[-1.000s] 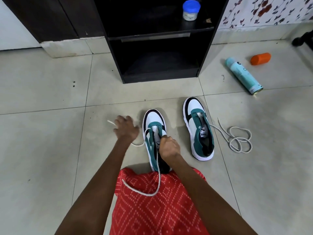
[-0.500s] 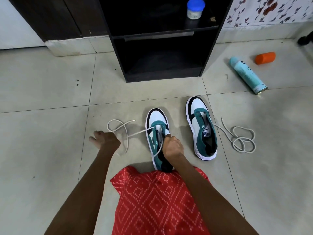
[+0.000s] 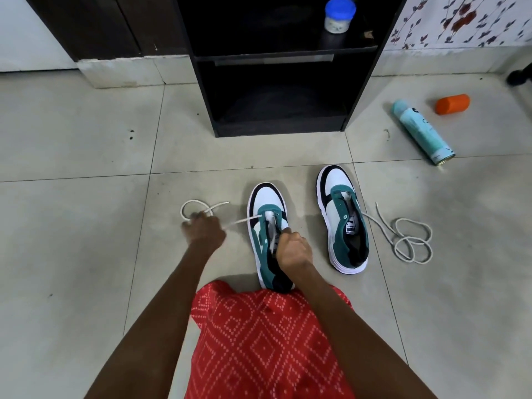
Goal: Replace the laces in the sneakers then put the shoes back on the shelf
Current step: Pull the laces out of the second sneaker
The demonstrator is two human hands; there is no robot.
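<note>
Left hand (image 3: 204, 232) fingers clench the white lace (image 3: 240, 220) (stretched taut from the eyelet); right hand (image 3: 293, 250) fingers grasp the near sneaker (image 3: 266, 201) at its tongue.

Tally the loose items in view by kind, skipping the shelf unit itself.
sneakers: 2
laces: 2
spray can: 1
orange cap: 1
blue-lidded jar: 1
Total: 7

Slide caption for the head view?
Left hand holds a white lace threaded through the near sneaker, which the right hand grips.
</note>
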